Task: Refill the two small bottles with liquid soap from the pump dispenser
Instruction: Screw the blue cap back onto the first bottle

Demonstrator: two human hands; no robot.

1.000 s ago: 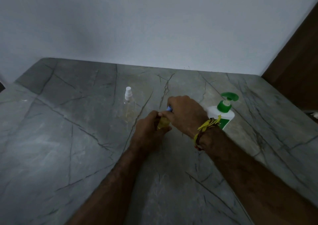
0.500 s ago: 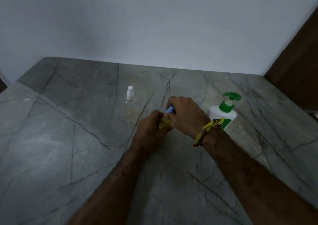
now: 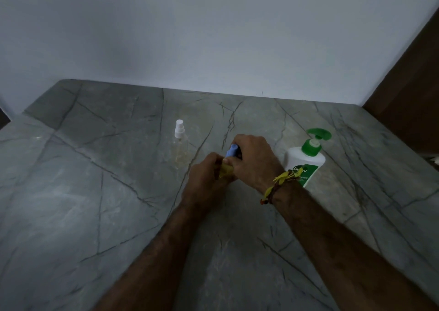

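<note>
My left hand (image 3: 205, 176) is wrapped around the body of a small yellowish bottle (image 3: 225, 171) at the middle of the marble counter. My right hand (image 3: 255, 161) grips that bottle's blue cap (image 3: 231, 150) from above. Most of the bottle is hidden by my fingers. A second small bottle (image 3: 180, 144), clear with a white spray top, stands upright to the left, untouched. The white pump dispenser (image 3: 306, 159) with a green pump head stands to the right, just behind my right wrist.
The grey marble counter (image 3: 95, 192) meets a pale wall at the back. A dark brown wooden panel (image 3: 413, 92) rises at the right edge. The counter's left edge drops off near the far left.
Both hands stay on the small bottle. More of the blue cap now shows above my right thumb, and the hands have shifted very slightly.
</note>
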